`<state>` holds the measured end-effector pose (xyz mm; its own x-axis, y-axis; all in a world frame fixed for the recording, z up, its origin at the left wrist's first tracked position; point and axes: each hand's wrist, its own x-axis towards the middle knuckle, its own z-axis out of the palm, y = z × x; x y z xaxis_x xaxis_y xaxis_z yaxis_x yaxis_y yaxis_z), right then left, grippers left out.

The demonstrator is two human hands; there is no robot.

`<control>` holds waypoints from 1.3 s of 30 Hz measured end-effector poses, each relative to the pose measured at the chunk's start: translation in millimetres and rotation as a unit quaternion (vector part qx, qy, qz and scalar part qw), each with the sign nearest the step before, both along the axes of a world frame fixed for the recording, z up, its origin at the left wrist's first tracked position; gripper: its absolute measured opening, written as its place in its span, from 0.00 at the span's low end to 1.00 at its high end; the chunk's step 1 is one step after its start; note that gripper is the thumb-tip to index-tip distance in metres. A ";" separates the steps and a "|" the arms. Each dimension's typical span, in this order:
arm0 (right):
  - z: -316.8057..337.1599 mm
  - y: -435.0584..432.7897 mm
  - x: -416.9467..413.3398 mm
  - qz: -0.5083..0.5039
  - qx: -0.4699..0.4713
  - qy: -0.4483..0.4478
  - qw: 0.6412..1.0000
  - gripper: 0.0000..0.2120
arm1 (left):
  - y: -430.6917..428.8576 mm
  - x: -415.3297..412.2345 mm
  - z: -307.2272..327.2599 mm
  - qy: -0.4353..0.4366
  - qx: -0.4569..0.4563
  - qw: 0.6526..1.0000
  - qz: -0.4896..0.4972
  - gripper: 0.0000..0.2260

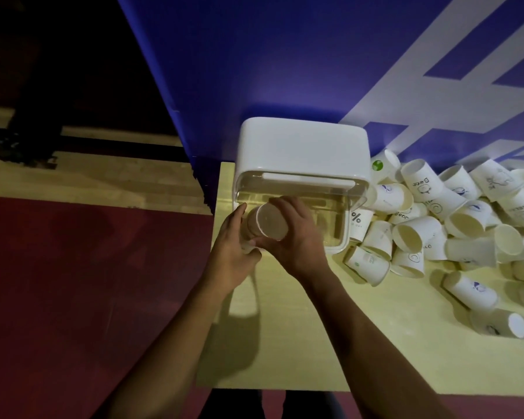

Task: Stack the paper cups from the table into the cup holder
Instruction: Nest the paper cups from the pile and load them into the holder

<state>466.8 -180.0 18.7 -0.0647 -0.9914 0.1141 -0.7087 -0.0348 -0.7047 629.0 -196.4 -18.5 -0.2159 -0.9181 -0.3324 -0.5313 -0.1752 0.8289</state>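
Paper, white and thin: we hold a cup (268,220) with its round base facing us, at the left front of the cup holder (303,146). Our left hand (232,246) curls round its lower side. Our right hand (295,237) wraps over it from the right, fingers bent around the wall. Whether more cups nest beneath it, we cannot tell. To do this step well, we judge, we should hold the cup straight, squeeze only lightly so the wall does not crumple, and guide it squarely into the holder's clear front section. Just right of the holder, a loose pile of cups (436,225) lies tumbled on the pale yellow table (285,343).
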 end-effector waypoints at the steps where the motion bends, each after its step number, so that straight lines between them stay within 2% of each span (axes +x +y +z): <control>1: -5.0 -1.7 1.7 0.001 0.007 0.002 1.000 0.41 | -1.1 1.6 1.1 0.014 0.008 1.000 0.001 0.42; 3: -12.8 -5.2 3.9 -0.003 0.035 -0.007 0.999 0.40 | -4.6 2.7 3.0 0.065 0.040 0.997 0.010 0.39; 5: -20.1 -7.3 4.1 -0.004 0.051 -0.019 0.998 0.34 | -8.1 1.3 3.3 0.119 0.070 0.990 0.016 0.35; 8: -30.5 -7.7 2.8 0.024 0.060 -0.032 0.997 0.33 | -9.1 -6.1 9.3 0.147 0.070 0.986 0.040 0.25; 10: -37.0 -6.7 2.6 0.036 0.078 -0.032 0.996 0.35 | -7.9 -10.7 13.7 0.119 0.050 0.990 0.060 0.20; 14: -44.1 -8.3 3.9 0.032 0.117 -0.034 0.992 0.37 | -6.9 -13.6 1.4 0.048 0.005 0.997 0.059 0.19; 20: -46.0 -9.6 4.3 0.016 0.133 -0.056 0.989 0.37 | -12.2 -17.4 -6.8 0.057 -0.001 0.992 0.110 0.18; 22: -36.3 -5.3 1.9 0.020 0.149 -0.091 0.984 0.40 | -9.0 -18.5 2.4 0.045 -0.007 0.988 0.148 0.18; 24: -23.1 10.8 -7.0 -0.018 0.149 -0.146 0.978 0.41 | 6.7 -24.3 24.1 -0.001 -0.093 0.980 0.175 0.17; 25: -18.1 24.5 -15.0 -0.058 0.140 -0.167 0.974 0.37 | 19.2 -31.3 37.4 -0.022 -0.153 0.974 0.164 0.15; 27: -16.2 59.3 -35.3 -0.149 0.124 -0.182 0.964 0.26 | 43.8 -54.8 60.7 -0.033 -0.234 0.968 0.080 0.12; 28: -17.3 79.8 -50.4 -0.193 0.126 -0.184 0.956 0.20 | 54.1 -73.7 65.2 -0.025 -0.247 0.969 0.006 0.11; 31: -24.6 142.4 -100.9 -0.298 0.146 -0.184 0.925 0.11 | 74.6 -145.5 57.0 -0.070 -0.223 0.941 -0.243 0.16; 35: -23.5 201.9 -164.9 -0.395 0.166 -0.176 0.886 0.08 | 76.8 -231.8 6.2 -0.208 -0.214 0.861 -0.411 0.29; 37: -22.5 217.1 -194.1 -0.408 0.168 -0.181 0.879 0.08 | 73.1 -258.4 -16.8 -0.301 -0.238 0.806 -0.452 0.33; 39: -20.0 225.7 -222.6 -0.405 0.171 -0.180 0.880 0.07 | 72.9 -273.8 -31.8 -0.362 -0.265 0.765 -0.462 0.32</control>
<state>244.2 45.6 -1.2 -0.7373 -0.5758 -0.3532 -0.1330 0.6364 -0.7598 355.2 -123.5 -50.3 -0.7895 -0.5315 -0.3068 -0.5787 0.8113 0.0836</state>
